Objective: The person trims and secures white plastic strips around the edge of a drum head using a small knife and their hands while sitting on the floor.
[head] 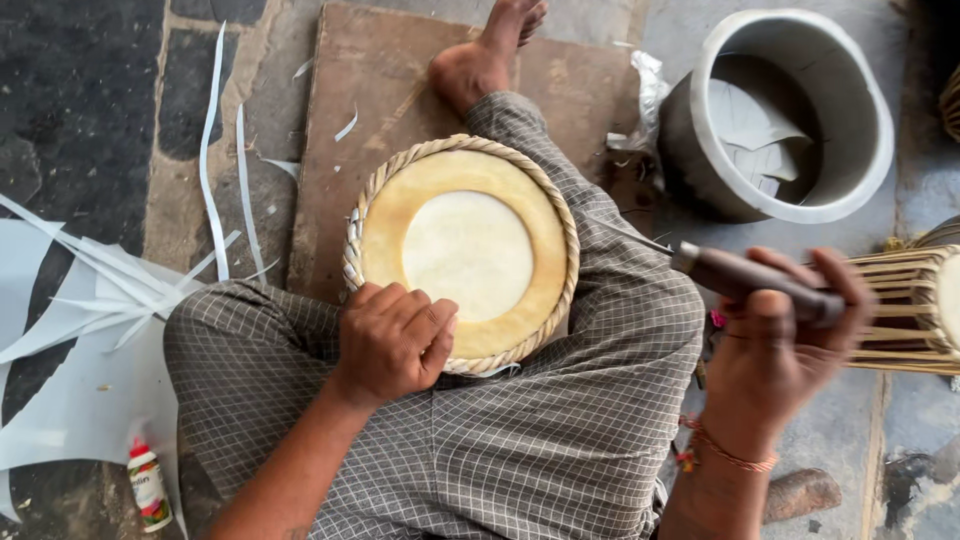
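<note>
While gripped, awl (740,275) points left, near-level

Round drum head (466,253) flat on lap; wooden-handled awl (745,278) level.

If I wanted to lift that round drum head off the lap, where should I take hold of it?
Probably by the braided rim on its far or left side, from above. The drum head lies flat on the lap, the left hand covers the near edge, and the pale skin looks delicate.

Metal pot (870,110), glue bottle (149,487), white strips (212,140)
</note>
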